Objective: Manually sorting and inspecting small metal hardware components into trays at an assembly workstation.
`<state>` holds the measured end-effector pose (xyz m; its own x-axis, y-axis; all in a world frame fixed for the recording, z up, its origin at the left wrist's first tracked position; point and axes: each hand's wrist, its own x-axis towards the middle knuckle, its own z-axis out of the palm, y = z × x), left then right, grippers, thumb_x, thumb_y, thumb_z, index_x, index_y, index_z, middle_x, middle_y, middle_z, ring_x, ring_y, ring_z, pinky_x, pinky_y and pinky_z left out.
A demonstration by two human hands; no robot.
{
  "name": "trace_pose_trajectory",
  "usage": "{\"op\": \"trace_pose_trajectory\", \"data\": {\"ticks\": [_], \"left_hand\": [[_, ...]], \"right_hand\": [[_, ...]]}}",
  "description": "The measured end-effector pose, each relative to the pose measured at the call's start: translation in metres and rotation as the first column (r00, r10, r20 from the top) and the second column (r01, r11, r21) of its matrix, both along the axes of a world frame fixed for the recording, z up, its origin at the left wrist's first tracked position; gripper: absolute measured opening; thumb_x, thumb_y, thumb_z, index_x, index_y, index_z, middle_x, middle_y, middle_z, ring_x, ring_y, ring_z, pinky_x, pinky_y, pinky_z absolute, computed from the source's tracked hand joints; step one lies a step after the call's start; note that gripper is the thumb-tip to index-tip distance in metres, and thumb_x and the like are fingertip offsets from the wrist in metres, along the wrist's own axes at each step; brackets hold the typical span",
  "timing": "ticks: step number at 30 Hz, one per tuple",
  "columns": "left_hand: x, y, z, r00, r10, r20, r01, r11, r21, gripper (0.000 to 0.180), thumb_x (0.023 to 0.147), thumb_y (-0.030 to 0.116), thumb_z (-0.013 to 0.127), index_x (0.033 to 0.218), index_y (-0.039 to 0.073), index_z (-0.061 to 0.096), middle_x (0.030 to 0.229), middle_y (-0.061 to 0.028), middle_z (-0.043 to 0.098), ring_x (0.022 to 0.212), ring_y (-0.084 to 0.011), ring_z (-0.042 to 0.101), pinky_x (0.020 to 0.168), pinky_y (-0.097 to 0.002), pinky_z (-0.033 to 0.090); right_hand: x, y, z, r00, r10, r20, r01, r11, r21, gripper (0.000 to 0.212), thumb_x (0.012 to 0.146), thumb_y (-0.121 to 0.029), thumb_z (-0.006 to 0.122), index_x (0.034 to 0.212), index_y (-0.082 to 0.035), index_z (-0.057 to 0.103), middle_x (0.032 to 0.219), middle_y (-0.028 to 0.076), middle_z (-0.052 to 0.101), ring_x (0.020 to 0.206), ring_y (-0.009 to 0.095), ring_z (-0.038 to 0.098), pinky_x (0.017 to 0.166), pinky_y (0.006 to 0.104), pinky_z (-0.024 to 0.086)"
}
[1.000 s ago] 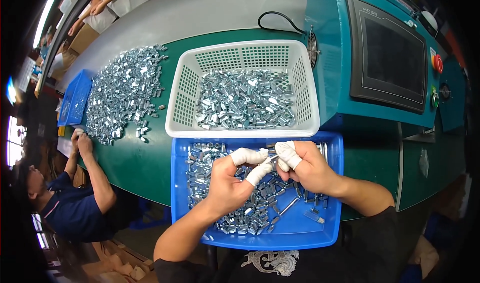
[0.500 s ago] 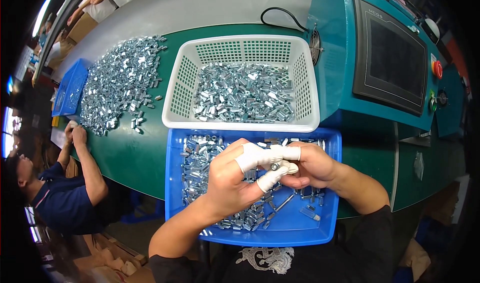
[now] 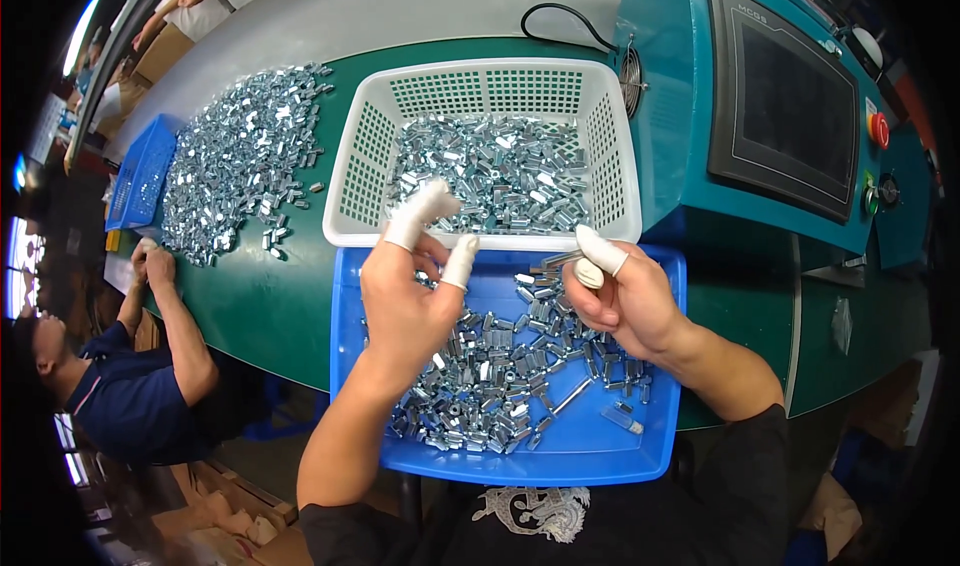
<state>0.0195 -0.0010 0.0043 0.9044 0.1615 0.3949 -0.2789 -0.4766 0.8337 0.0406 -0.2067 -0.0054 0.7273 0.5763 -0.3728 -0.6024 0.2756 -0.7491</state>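
My left hand (image 3: 405, 301) is lifted at the near rim of the white basket (image 3: 335, 201), thumb and forefinger apart in white finger covers, nothing seen between them. Its other fingers are curled. My right hand (image 3: 645, 301) is closed, with its covered thumb pressed toward the forefinger. A slim metal piece (image 3: 560, 260), rod-like, sticks out leftward from its fingers; its full shape is hidden. Below both hands is a blue tray (image 3: 510, 468) with many loose hexagonal metal standoffs (image 3: 485, 366). More standoffs (image 3: 490, 166) fill the floor of the basket.
A large heap of standoffs (image 3: 240, 156) lies on the green table at left, beside a blue basket (image 3: 140, 181). A co-worker (image 3: 130, 386) sits there. At right stands a teal machine (image 3: 665, 156) with a dark screen (image 3: 790, 106) and a red button (image 3: 879, 130).
My hands were together over the tray with a small metal part between them. They have parted: the left moved up and left to the basket rim, the right slightly upward.
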Motion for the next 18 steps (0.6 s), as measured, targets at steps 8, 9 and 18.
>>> {"op": "trace_pose_trajectory", "data": {"ticks": [8,9,18], "left_hand": [[-0.017,-0.016,-0.031,0.957,-0.116,-0.267,0.257,0.764,0.591,0.021,0.074,0.02,0.07,0.084,0.002,0.068,0.074,-0.0103,0.061,0.067,-0.026,0.059,0.059,-0.0366,0.048],[-0.018,-0.019,-0.035,0.957,-0.066,-0.282,0.245,0.703,0.668,0.022,0.074,0.023,0.069,0.083,0.003,0.068,0.077,-0.0107,0.062,0.073,-0.0273,0.06,0.062,-0.0392,0.05],[-0.015,-0.024,-0.03,0.852,-0.049,-0.521,0.311,0.848,0.429,0.021,0.072,0.022,0.072,0.074,0.002,0.064,0.079,-0.0122,0.063,0.069,-0.0266,0.061,0.062,-0.0353,0.049]], "right_hand": [[-0.002,0.002,0.005,0.999,0.0,0.032,0.001,1.0,-0.029,0.044,0.098,-0.035,0.034,0.067,-0.006,0.046,0.053,0.002,0.044,0.039,0.005,0.03,0.037,0.021,0.024],[-0.003,0.002,0.004,0.998,0.004,0.06,-0.001,0.999,-0.038,0.043,0.098,-0.034,0.034,0.069,-0.006,0.046,0.053,0.002,0.044,0.039,0.005,0.03,0.037,0.0209,0.024],[-0.006,0.003,0.002,0.991,0.009,0.131,-0.001,0.998,-0.06,0.04,0.098,-0.033,0.035,0.072,-0.006,0.046,0.053,0.002,0.045,0.04,0.005,0.03,0.04,0.0206,0.025]]}}
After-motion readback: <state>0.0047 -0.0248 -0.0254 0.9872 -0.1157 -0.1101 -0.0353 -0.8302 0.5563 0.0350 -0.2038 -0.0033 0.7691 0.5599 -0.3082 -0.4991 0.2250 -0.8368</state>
